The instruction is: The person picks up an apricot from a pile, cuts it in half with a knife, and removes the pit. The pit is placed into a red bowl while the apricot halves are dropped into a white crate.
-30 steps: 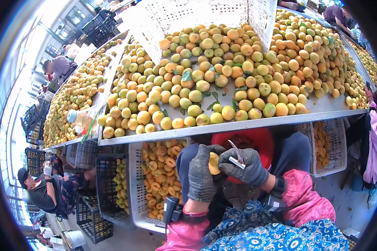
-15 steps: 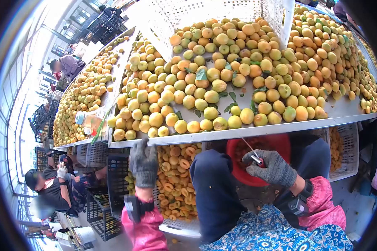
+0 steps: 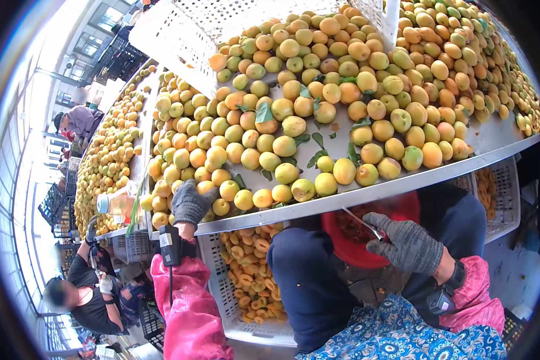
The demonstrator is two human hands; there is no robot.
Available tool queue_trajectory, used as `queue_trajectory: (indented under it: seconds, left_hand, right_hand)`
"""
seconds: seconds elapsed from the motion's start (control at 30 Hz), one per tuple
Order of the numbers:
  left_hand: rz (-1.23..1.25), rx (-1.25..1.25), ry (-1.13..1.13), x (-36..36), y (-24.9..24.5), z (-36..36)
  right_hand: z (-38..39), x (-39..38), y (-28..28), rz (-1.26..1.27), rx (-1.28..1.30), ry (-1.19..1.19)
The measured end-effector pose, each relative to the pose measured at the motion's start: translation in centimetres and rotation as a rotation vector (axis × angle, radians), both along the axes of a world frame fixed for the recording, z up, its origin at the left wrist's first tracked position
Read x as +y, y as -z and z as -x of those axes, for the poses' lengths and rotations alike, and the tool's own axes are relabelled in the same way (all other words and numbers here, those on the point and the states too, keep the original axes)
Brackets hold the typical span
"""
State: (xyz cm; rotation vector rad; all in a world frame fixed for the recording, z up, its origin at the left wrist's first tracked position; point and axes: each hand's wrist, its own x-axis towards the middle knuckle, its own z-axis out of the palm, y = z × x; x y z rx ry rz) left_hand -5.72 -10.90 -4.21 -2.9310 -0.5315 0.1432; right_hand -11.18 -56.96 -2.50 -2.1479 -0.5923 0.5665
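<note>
My left hand, in a grey knit glove, reaches over the table's front edge among whole apricots. Its fingers are curled down onto the fruit, and the glove hides whatever lies inside them. In my right hand, also gloved in grey, is a small knife with a slim metal blade pointing up and left. This hand is above a red basin between my knees, which contains reddish-brown pieces. Halved apricots fill a white crate left of my legs.
The metal table edge runs across in front of me. On the pile stands a white perforated crate. A bottle rests at left. Another person sits at far left. A second white crate is at right.
My left hand has moved up and slightly left from below the table edge onto the apricots, its fingers now curled. My right hand stays over the basin with the knife. The view has shifted slightly.
</note>
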Motion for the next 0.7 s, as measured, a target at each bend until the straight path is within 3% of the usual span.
queue_trajectory:
  seconds: [0.03, 0.1, 0.13, 0.2, 0.23, 0.27, 0.3, 0.37, 0.4, 0.47, 0.57, 0.63, 0.7]
  left_hand:
    - [0.002, -0.003, 0.003, 0.5, 0.1, 0.1]
    - [0.313, -0.206, -0.074, 1.8, -0.1, 0.5]
    - [0.564, -0.368, -0.037, 1.9, -0.4, 1.2]
    - [1.295, -0.585, -0.278, -2.0, -3.5, 2.5]
    - [1.679, -0.661, -0.26, -3.3, -3.9, 3.4]
    - [1.889, -0.667, -0.252, -4.4, -3.9, 4.2]
    - [1.998, -0.696, -0.245, -6.4, -4.2, 5.1]
    - [2.249, -0.707, -0.229, -11.3, -5.1, 6.6]
    - [2.392, -0.684, -0.224, -13.5, -5.0, 7.2]
    - [2.565, -0.674, -0.219, -17.5, -3.9, 8.3]
    - [2.692, -0.676, -0.274, -24.4, -3.5, 9.9]
    - [2.677, -0.748, -0.47, -28.1, -3.3, 10.6]
    - [2.735, -0.6, -0.339, -30.4, -3.6, 11.4]
  right_hand:
    - [-0.1, -0.1, -0.1, -0.004, 0.071, 0.051]
    - [0.1, 0.0, 0.3, -0.012, 0.137, 0.097]
    - [0.4, 0.0, 1.3, -0.109, 0.04, 0.166]
    - [0.8, 0.2, 1.1, -0.212, -0.065, 0.23]
    - [0.9, 0.6, 0.2, -0.244, 0.046, 0.265]
    - [1.1, 0.9, -0.6, -0.273, 0.156, 0.301]
    - [1.5, 1.3, -0.3, -0.272, 0.143, 0.304]
    - [2.6, 2.1, 0.8, -0.814, 0.461, 0.333]
    - [3.2, 2.3, -0.6, -0.807, 0.446, 0.348]
    - [4.4, 2.9, -4.1, -0.524, 0.24, 0.304]
    - [5.6, 2.8, -4.0, -0.515, 0.144, 0.276]
    - [6.5, 2.2, -3.1, -0.49, 0.047, 0.293]
    - [7.1, 1.6, -1.9, -0.48, -0.179, 0.303]
